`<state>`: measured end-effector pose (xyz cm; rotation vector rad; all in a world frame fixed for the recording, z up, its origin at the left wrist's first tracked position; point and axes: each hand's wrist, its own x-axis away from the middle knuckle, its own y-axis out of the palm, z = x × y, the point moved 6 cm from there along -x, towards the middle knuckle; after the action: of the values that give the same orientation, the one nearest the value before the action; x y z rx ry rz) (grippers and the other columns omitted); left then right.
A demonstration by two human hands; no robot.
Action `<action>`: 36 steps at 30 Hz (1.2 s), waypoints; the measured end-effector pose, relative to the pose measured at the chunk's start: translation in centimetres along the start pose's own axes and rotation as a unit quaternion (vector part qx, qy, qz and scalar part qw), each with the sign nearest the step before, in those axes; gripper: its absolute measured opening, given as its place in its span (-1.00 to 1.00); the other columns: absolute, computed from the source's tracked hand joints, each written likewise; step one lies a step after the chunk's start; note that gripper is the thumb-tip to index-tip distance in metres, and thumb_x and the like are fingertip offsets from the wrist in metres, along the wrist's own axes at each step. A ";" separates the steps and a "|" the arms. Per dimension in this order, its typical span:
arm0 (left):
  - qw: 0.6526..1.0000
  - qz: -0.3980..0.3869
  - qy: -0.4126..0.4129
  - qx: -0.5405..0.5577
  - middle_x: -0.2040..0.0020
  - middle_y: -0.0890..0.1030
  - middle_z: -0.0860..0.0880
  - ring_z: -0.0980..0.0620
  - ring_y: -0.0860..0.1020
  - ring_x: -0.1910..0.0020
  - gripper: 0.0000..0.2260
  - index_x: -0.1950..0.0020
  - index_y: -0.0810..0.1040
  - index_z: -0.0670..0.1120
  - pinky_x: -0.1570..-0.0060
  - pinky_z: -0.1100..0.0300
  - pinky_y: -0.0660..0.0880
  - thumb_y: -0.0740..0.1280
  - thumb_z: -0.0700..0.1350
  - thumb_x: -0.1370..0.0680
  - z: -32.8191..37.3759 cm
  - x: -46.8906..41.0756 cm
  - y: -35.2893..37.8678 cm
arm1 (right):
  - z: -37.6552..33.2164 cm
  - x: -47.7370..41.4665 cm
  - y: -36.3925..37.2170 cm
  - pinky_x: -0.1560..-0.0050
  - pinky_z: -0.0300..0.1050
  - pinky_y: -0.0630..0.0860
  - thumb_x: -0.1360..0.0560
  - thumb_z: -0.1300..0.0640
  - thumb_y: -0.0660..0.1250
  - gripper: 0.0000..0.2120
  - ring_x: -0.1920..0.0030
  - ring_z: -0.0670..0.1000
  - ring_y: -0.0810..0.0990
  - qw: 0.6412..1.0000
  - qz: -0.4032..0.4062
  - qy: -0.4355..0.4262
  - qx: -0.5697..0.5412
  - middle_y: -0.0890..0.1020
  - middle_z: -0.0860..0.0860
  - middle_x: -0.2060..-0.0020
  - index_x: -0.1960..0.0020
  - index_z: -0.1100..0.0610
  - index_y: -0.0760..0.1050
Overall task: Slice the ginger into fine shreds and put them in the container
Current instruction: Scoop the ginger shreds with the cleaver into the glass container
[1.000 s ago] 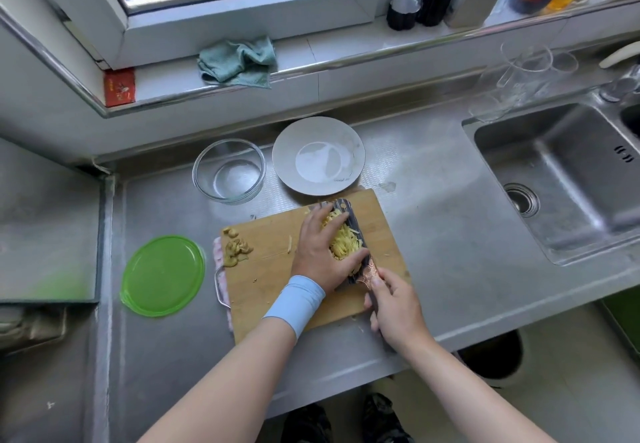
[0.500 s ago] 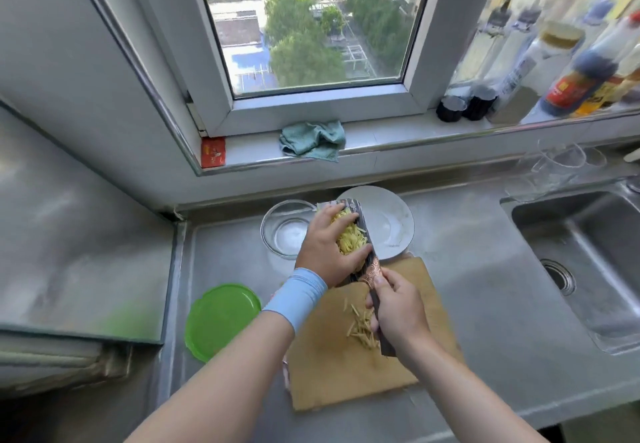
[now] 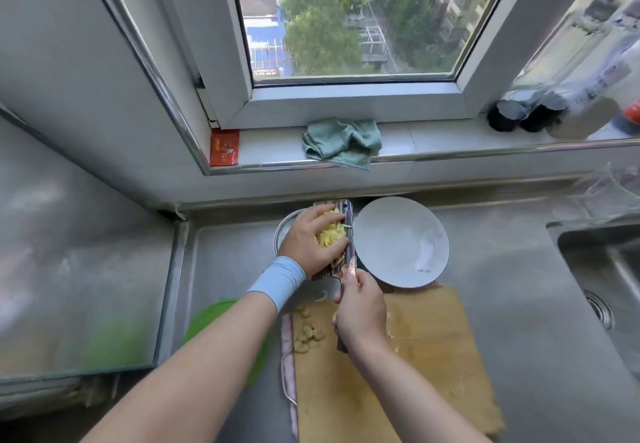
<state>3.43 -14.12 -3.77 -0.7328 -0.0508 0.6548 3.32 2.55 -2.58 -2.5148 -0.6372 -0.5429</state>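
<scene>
A pile of yellow ginger shreds (image 3: 331,235) lies on the flat blade of a cleaver (image 3: 347,235), held above the glass container (image 3: 284,226) at the back of the counter. My left hand (image 3: 308,240) cups the shreds against the blade, fingers curled over them. My right hand (image 3: 360,311) grips the cleaver's handle just in front of the blade. The container is mostly hidden under my left hand and the blade. Ginger peel scraps (image 3: 308,333) lie on the wooden cutting board (image 3: 415,366).
A white plate (image 3: 403,245) sits right of the container, touching the board's far edge. A green lid (image 3: 221,321) lies left of the board under my left forearm. The sink (image 3: 606,287) is at the right. A teal cloth (image 3: 343,143) and bottles rest on the sill.
The cleaver loaded with shreds rose from the board and travelled back and left, from over the plate's edge to above the glass container. Some shreds dropped onto the board on the way.
</scene>
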 end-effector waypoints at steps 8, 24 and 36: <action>0.999 0.015 0.002 -0.031 -0.17 0.64 -0.01 0.01 0.54 -0.20 -0.70 -0.14 0.69 -0.05 -0.36 0.31 0.33 0.39 0.02 -0.46 -1.9 0.1 -0.3 | -0.8 0.1 -0.1 0.12 0.01 0.44 -0.67 0.07 0.08 -0.77 0.19 0.07 0.54 0.997 0.062 -0.021 0.036 0.57 -0.05 0.28 0.06 0.08 0.45; 0.992 0.028 0.123 -0.001 -0.39 0.52 -0.10 -0.01 0.45 -0.39 -0.61 -0.43 0.48 -0.18 -0.45 0.15 0.30 0.15 -0.15 -0.62 1.2 0.6 -1.5 | -1.4 1.4 0.4 0.12 -0.04 0.39 -0.69 0.03 0.07 -0.79 0.11 0.08 0.55 0.991 0.061 -0.057 0.101 0.61 -0.02 0.16 -0.03 0.03 0.46; 0.977 -0.081 0.177 -0.089 -0.54 0.33 -0.08 -0.03 0.30 -0.52 -0.53 -0.52 0.36 -0.17 -0.49 -0.01 0.27 0.12 -0.03 -0.63 -1.1 3.9 -1.4 | -0.9 1.6 0.3 0.12 -0.07 0.33 -0.69 0.05 0.08 -0.78 0.06 0.12 0.56 0.992 0.069 -0.037 0.103 0.65 0.02 0.09 -0.09 0.07 0.49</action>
<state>7.60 -13.29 -4.40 -0.9978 0.1581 0.3595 4.51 2.38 -1.24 -2.3693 -0.5138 -0.3175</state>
